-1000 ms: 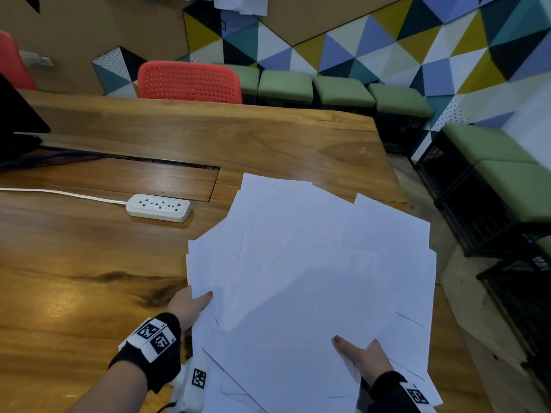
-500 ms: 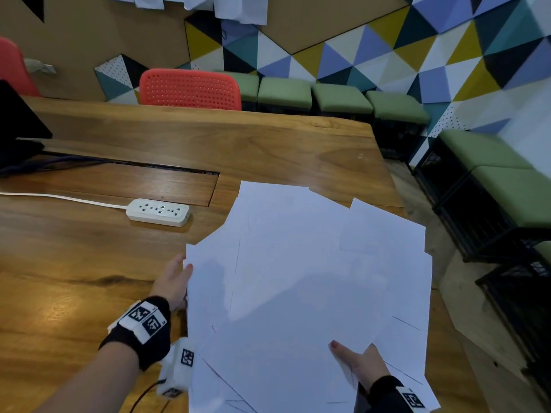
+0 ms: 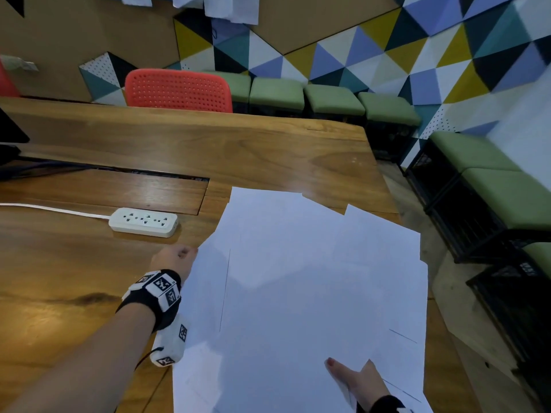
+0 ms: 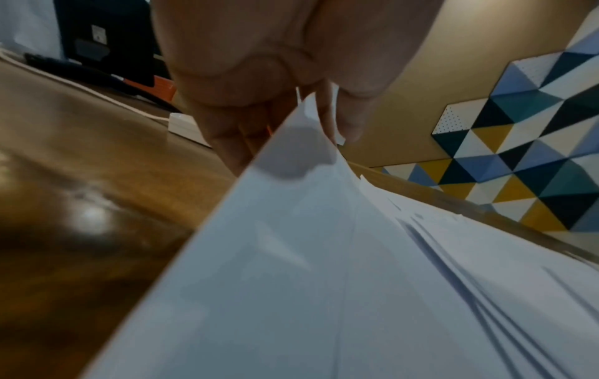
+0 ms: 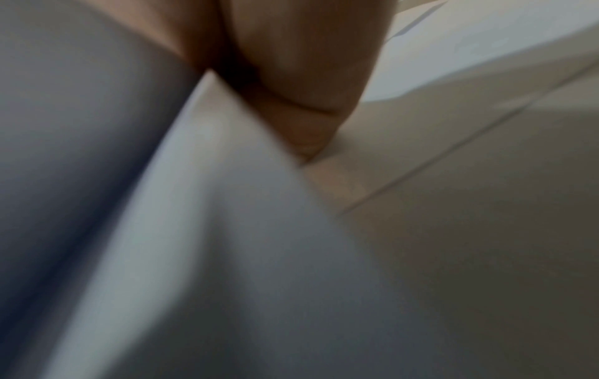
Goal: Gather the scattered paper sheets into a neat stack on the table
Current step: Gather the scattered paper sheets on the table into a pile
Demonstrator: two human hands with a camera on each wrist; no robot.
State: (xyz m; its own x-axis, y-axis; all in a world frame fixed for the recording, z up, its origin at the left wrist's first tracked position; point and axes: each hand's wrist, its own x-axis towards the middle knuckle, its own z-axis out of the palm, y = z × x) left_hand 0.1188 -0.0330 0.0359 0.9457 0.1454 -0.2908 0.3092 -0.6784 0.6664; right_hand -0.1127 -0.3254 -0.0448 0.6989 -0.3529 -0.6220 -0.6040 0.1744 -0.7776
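On the left of the wooden counter [image 3: 74,263] a white power strip [image 3: 143,222] lay with its cord running off the left edge, apart from the work. Just right of it, the left hand [image 3: 176,260] had slid farther along the left edge of the paper sheets [image 3: 298,293] than it sat a second before, when it was nearer the person; its grip was now clasped on that edge, fingers under and thumb over, as the left wrist view showed (the corner curled up between them). The sheets themselves, fanned and overlapping, lay across the near right part of the counter, their far corners stepped and their right side reaching past the counter's right edge. They looked a little more drawn together than before, though the corners were far from flush. At the near right, the right hand [image 3: 354,380] pinched the near edge of the bundle, thumb on top; its wrist view was blurred but showed paper tucked against the palm. The gathering seemed mostly done; squaring the edges against the counter probably came next.
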